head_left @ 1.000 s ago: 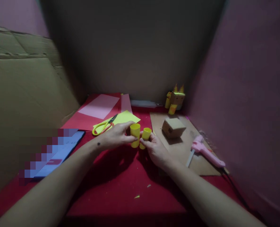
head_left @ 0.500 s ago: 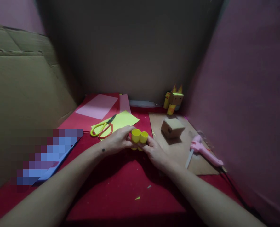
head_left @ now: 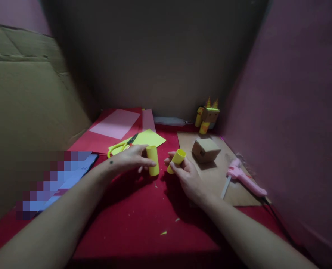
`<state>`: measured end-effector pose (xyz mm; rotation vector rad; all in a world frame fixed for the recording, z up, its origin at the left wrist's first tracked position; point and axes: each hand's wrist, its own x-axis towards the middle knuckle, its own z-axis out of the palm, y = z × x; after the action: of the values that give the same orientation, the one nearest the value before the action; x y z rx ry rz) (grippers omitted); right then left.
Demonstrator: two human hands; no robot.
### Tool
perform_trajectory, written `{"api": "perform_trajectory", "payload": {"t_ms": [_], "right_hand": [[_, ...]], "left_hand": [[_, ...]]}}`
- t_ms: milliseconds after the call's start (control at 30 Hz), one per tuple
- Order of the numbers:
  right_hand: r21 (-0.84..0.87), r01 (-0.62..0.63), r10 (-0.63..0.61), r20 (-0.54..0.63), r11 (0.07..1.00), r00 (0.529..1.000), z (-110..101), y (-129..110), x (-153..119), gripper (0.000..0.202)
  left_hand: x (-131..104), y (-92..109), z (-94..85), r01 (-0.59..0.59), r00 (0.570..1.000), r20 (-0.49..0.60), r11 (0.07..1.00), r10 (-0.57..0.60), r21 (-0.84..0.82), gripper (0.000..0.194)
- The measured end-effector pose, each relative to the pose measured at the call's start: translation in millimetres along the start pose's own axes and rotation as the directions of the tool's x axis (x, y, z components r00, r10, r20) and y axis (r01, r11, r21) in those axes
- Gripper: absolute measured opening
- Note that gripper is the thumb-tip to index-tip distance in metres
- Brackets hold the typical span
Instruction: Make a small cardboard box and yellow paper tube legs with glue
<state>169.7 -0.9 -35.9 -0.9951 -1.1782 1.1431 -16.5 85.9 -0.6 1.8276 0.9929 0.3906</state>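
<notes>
My left hand (head_left: 136,158) is closed on a yellow paper tube (head_left: 153,161), thumb across its front, and the tube stands nearly upright. A second, slimmer yellow paper tube (head_left: 177,160) tilts to the right in my right hand (head_left: 186,173), its round opening facing up. Thumb and fingers pinch it from either side. The two tubes are apart, with red cloth showing between them. Scissors (head_left: 121,147) with yellow and red handles lie on a sheet of yellow paper (head_left: 151,139), just beyond my left hand.
On the right, a cardboard sheet (head_left: 188,140) bears a small cardboard box (head_left: 206,150) and a pink glue gun (head_left: 244,177) with a cord. Behind stands a horned cardboard animal figure (head_left: 209,116). Red and pink papers (head_left: 115,125) lie back left, a partly blurred screen device (head_left: 67,183) nearer.
The two yellow tubes, side by side before, are now apart. My left hand has shifted left with one; my right hand has moved slightly right and tilted the other.
</notes>
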Motion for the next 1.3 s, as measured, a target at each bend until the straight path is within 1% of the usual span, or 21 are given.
{"api": "perform_trajectory", "payload": {"t_ms": [33, 67, 133, 200, 267, 300, 333, 367, 400, 467, 533, 633, 700, 767, 833, 867, 967, 1033, 1100, 1200, 1300], "right_hand": [[0.001, 0.008, -0.008, 0.018, 1.0, 1.0, 0, -1, -2, 0.034], [-0.004, 0.013, -0.012, 0.046, 1.0, 0.999, 0, -2, -3, 0.034], [-0.028, 0.032, -0.029, 0.111, 0.999, 0.993, 0, -3, -6, 0.032], [-0.087, 0.117, -0.102, 0.154, 0.989, 0.983, 1, -2, -9, 0.027], [-0.182, 0.238, -0.205, 0.184, 0.954, 0.961, 1, -2, -11, 0.02], [-0.237, 0.288, -0.244, 0.198, 0.928, 0.949, 1, -2, -12, 0.018], [-0.289, 0.322, -0.267, 0.213, 0.902, 0.94, 1, -2, -12, 0.017], [-0.335, 0.341, -0.276, 0.225, 0.879, 0.934, 1, -3, -13, 0.018], [-0.369, 0.352, -0.282, 0.232, 0.86, 0.931, 1, -3, -13, 0.019], [-0.411, 0.367, -0.292, 0.235, 0.835, 0.927, 1, -3, -12, 0.022], [-0.445, 0.383, -0.306, 0.236, 0.81, 0.922, 1, -3, -12, 0.024], [-0.508, 0.417, -0.332, 0.255, 0.754, 0.908, 0, -2, -12, 0.027], [-0.54, 0.449, -0.367, 0.259, 0.712, 0.893, 0, -2, -12, 0.032], [-0.554, 0.464, -0.398, 0.244, 0.691, 0.884, 0, -2, -12, 0.037], [-0.531, 0.441, -0.393, 0.209, 0.723, 0.896, -1, -5, -12, 0.038], [-0.495, 0.412, -0.369, 0.188, 0.765, 0.91, -1, -7, -11, 0.037], [-0.263, 0.265, -0.223, 0.178, 0.927, 0.958, -5, -12, -9, 0.035], [-0.083, 0.137, -0.115, 0.222, 0.987, 0.968, -8, -14, -7, 0.035], [0.053, 0.037, -0.05, 0.272, 0.998, 0.961, -10, -12, -5, 0.034], [0.178, -0.053, -0.006, 0.317, 0.983, 0.948, -14, -9, -2, 0.03], [0.242, -0.161, 0.062, 0.37, 0.957, 0.927, -16, -10, 1, 0.029]], "left_hand": [[3, -3, -0.4, 0.034, 0.999, 0.019, 0.999, -0.034, -0.026, 0.035], [5, -7, -0.3, 0.052, 0.999, 0.007, 0.998, -0.051, -0.033, 0.039], [8, -10, 0.5, 0.052, 0.994, -0.095, 0.999, -0.053, -0.013, 0.05], [6, -6, 1.7, 0.028, 0.972, -0.236, 0.999, -0.023, 0.018, 0.057], [-3, 5, 3.5, -0.088, 0.936, -0.338, 0.995, 0.095, 0.037, 0.049], [-10, 12, 4.7, -0.221, 0.906, -0.361, 0.975, 0.22, 0.038, 0.04], [-17, 20, 6.2, -0.365, 0.883, -0.317, 0.931, 0.345, -0.003, 0.033], [-24, 28, 8.0, -0.459, 0.863, -0.259, 0.887, 0.433, -0.045, 0.027], [-31, 35, 10.0, -0.523, 0.839, -0.206, 0.851, 0.504, -0.05, 0.023], [-42, 45, 14.9, -0.592, 0.797, -0.091, 0.802, 0.597, 0.075, 0.014], [-46, 47, 20.8, -0.612, 0.765, -0.04, 0.746, 0.643, 0.263, 0.01], [-44, 42, 30.8, -0.584, 0.743, -0.02, 0.662, 0.669, 0.471, 0.007], [-40, 36, 36.6, -0.558, 0.741, -0.008, 0.622, 0.672, 0.549, 0.005], [-36, 32, 40.1, -0.549, 0.732, -0.017, 0.606, 0.681, 0.576, 0.011], [-33, 30, 40.3, -0.564, 0.716, -0.035, 0.608, 0.697, 0.558, 0.014], [-32, 30, 39.2, -0.583, 0.708, -0.035, 0.611, 0.706, 0.535, 0.015], [-31, 32, 33.3, -0.649, 0.668, -0.031, 0.602, 0.744, 0.465, 0.013], [-31, 33, 29.0, -0.674, 0.655, -0.023, 0.597, 0.755, 0.436, 0.011], [-31, 34, 25.2, -0.668, 0.672, -0.01, 0.611, 0.741, 0.425, 0.012], [-33, 33, 20.4, -0.651, 0.715, 0.039, 0.645, 0.698, 0.399, 0.013], [-33, 29, 16.9, -0.669, 0.719, 0.098, 0.649, 0.688, 0.362, 0.012]]}}
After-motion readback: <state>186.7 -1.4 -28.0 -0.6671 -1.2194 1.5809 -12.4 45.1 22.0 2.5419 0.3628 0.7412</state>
